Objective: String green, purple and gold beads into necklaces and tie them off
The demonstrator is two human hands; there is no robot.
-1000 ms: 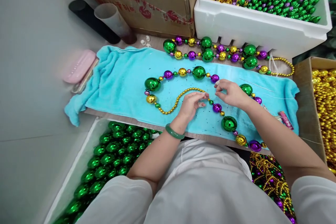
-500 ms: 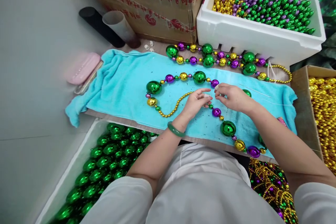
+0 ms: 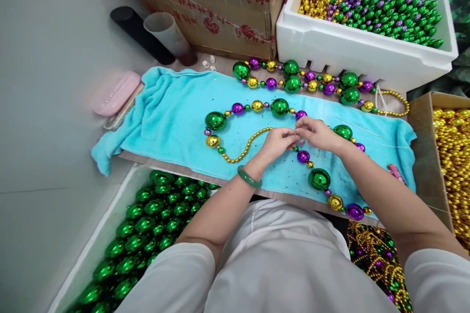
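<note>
Left hand (image 3: 278, 142): closed in a pinch, thumb and forefinger nipping the bead necklace (image 3: 215, 121) where its gold strand (image 3: 245, 148) ends; a green bangle (image 3: 249, 177) sits on the wrist.
Right hand (image 3: 317, 134): also closed in a pinch on the same necklace, fingertips touching those of the left hand.
Change: half a second ago the fingertips stood slightly apart with a small white piece showing between them; now they meet and it is hidden.
Also changed: the right hand has drawn in toward 9 o'clock, so the large green bead (image 3: 343, 132) at its 3 o'clock side shows whole.
Necklace: lies looped on the turquoise towel (image 3: 172, 112), unmoved, big beads arcing from 9 through 12 o'clock of the hands and trailing off toward 5 o'clock.
Towel: spread on the desk (image 3: 220, 61).
Second necklace (image 3: 293, 78): at 12 o'clock, just before the white foam box (image 3: 352, 49).
Tray of green beads (image 3: 147, 225): at 7 o'clock, below the desk edge.
</note>
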